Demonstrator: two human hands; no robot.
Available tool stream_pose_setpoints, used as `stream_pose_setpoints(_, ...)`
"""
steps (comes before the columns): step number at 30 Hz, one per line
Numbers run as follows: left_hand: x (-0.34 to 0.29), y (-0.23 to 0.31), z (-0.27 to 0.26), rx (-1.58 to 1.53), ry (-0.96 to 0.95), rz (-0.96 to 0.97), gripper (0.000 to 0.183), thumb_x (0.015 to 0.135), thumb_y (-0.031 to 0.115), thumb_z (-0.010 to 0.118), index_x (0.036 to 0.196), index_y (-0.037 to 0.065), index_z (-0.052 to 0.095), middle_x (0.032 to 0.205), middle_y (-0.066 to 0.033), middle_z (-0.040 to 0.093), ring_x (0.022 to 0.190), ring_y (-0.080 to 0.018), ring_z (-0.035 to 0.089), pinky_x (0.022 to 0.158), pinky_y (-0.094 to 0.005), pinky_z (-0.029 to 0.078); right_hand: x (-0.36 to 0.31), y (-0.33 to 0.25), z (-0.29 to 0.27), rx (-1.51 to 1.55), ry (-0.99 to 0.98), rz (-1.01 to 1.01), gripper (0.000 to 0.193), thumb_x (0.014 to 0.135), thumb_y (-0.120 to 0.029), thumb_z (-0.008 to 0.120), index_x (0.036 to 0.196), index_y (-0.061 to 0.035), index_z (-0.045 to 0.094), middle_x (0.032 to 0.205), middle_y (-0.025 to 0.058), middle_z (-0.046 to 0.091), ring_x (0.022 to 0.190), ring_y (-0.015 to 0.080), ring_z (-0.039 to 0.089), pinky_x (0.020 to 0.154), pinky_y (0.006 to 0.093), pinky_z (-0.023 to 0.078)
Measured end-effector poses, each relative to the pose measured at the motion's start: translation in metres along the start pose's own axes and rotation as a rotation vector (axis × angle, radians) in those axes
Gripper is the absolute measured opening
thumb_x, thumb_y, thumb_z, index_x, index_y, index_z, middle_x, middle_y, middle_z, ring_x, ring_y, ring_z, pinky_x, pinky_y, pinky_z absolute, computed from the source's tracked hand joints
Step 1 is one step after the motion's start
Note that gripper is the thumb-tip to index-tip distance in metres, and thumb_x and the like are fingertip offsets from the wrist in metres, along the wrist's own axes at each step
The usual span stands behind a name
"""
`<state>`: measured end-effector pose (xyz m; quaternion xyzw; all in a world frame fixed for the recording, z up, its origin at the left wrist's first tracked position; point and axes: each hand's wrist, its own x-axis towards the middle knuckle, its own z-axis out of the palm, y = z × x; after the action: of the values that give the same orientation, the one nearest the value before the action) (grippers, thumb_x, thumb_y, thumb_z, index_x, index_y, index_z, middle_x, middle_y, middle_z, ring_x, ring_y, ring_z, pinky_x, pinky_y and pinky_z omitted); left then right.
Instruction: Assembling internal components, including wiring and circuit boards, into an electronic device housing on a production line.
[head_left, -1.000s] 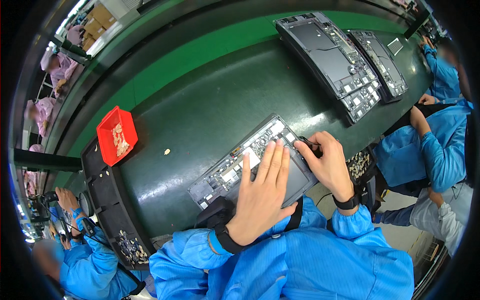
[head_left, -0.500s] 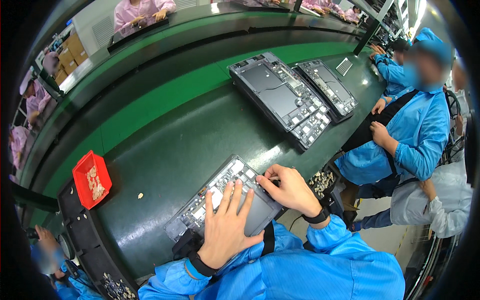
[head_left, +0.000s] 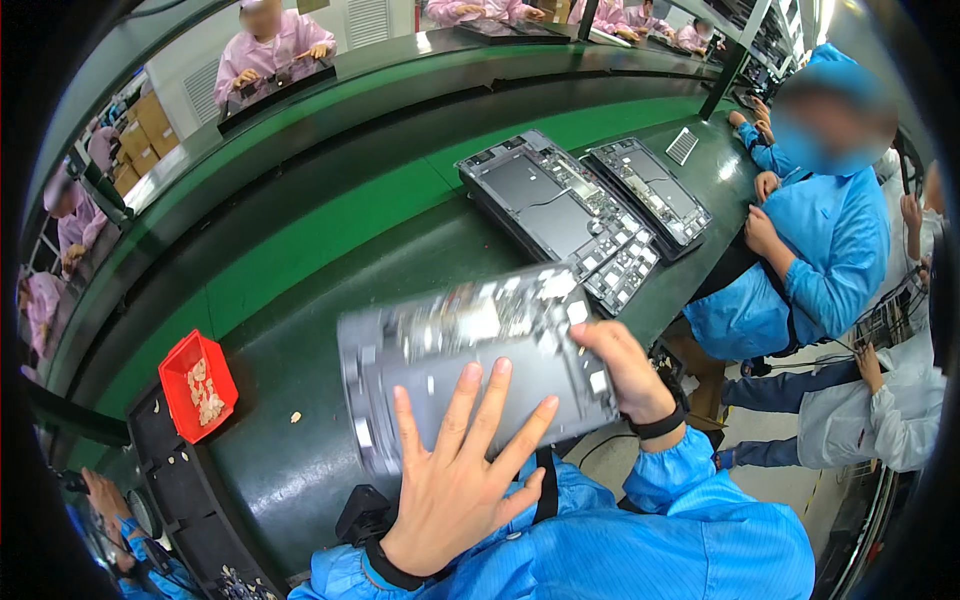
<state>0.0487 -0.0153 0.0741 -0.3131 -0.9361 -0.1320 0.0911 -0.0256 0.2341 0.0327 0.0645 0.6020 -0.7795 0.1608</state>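
An opened laptop base [head_left: 545, 362], grey with its circuit board bare and blurred by motion, is raised and tilted above the near edge of the table. My right hand [head_left: 632, 378] grips its right edge, thumb on top and the other fingers hidden beneath. Across the lower part of the base lies my left hand [head_left: 462, 480], fingers spread; whether it presses on the surface I cannot tell. Farther back, a stack of similar opened laptop bases [head_left: 525, 200] rests on the table, with another opened base [head_left: 650, 185] beside it on the right.
A red bin [head_left: 225, 405] holding small pale pieces stands at the left, by a black compartment tray [head_left: 185, 490]. One pale scrap [head_left: 296, 417] lies on the green table [head_left: 290, 350]. Beyond the stack is a small white grid-like piece [head_left: 683, 146]. A co-worker in blue [head_left: 830, 250] stands at right.
The laptop base has come up off the table and turned, its near side now higher. My right hand has moved from its board to its right edge. My left hand stays spread over it.
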Motion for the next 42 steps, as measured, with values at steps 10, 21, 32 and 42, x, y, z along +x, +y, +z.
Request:
stream_pose_setpoints(10,0.014,-0.034,0.050,-0.325,-0.010,-0.112,0.075,0.087,0.038,0.077,0.155,0.018,0.049,0.164,-0.0246,0.032,0.155,-0.0431,0.024,0.118,-0.0749,0.008,0.093,-0.049,-0.039,0.300,0.212,-0.246,0.030,0.104,-0.040,0.062,0.090,-0.0136,0.057,0.063,-0.0079,0.041,0.048,0.0053,0.036,0.045,0.0235,0.026)
stream_pose_setpoints(21,0.080,-0.044,0.114,-0.795,0.025,-0.197,0.101,0.097,0.039,0.071,0.164,-0.001,0.007,0.163,-0.0359,0.023,0.156,-0.0422,0.023,0.126,-0.0533,0.019,0.049,-0.067,-0.077,-0.192,0.185,-0.149,0.022,0.100,-0.029,0.071,0.098,-0.0077,0.063,0.068,-0.0096,0.045,0.055,0.0001,0.039,0.044,0.0191,0.027)
stream_pose_setpoints(32,0.202,-0.019,0.152,-1.360,0.437,-0.261,0.072,0.101,0.019,0.064,0.158,-0.002,0.027,0.151,-0.0249,0.047,0.139,-0.0319,0.049,0.116,-0.0408,0.037,0.011,-0.022,-0.193,-0.017,0.511,-0.382,0.039,0.110,-0.030,0.054,0.121,0.0052,0.066,0.075,-0.0026,0.054,0.067,0.0083,0.048,0.063,0.0261,0.041)
stream_pose_setpoints(42,0.215,-0.036,0.165,-1.305,0.359,-0.226,0.082,0.094,0.030,0.072,0.156,-0.005,0.030,0.154,-0.0294,0.043,0.142,-0.0390,0.045,0.118,-0.0437,0.036,0.025,0.022,-0.148,-0.281,0.542,-0.141,0.036,0.106,-0.033,0.058,0.109,0.0011,0.071,0.079,0.0028,0.069,0.056,0.0024,0.042,0.051,0.0206,0.032)
